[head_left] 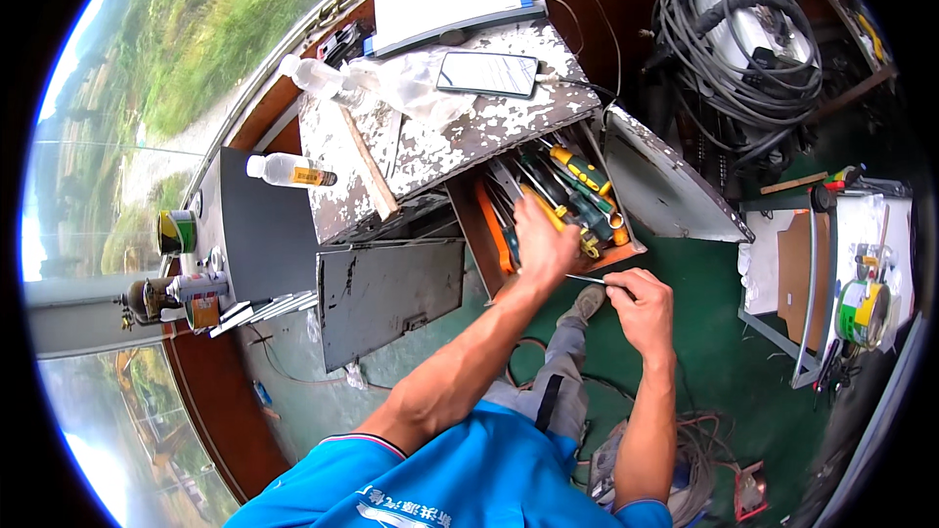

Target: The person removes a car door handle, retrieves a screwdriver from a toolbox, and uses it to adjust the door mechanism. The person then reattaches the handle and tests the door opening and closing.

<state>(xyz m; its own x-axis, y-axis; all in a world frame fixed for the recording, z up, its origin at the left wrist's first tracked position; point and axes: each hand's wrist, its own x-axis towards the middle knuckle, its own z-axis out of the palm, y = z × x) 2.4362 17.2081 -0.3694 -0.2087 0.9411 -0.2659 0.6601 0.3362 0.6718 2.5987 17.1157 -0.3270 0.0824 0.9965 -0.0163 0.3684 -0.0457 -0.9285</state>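
Note:
An open drawer [467, 210] in the paint-flaked metal cabinet [411, 161] holds several tools, with an orange one [494, 223], yellow-handled ones [580, 165] and green ones [588, 198]. My left hand [541, 240] is inside it, fingers curled among the yellow handles; what they grip is partly hidden. My right hand [641, 308], just below the drawer's front right, is closed on a thin metal tool [584, 278] pointing left. A phone [486, 73] lies on the cabinet top beside a crumpled plastic bag [416, 98] and a wooden strip [367, 161].
Open metal doors [384, 298] [655, 196] flank the drawer. Coiled hose [734, 68] fills the back right. A frame with cardboard [797, 288] and a spool [861, 313] stands at right. Bottles [289, 170] and cans [174, 233] sit at left by windows. Cables cross the floor [699, 401].

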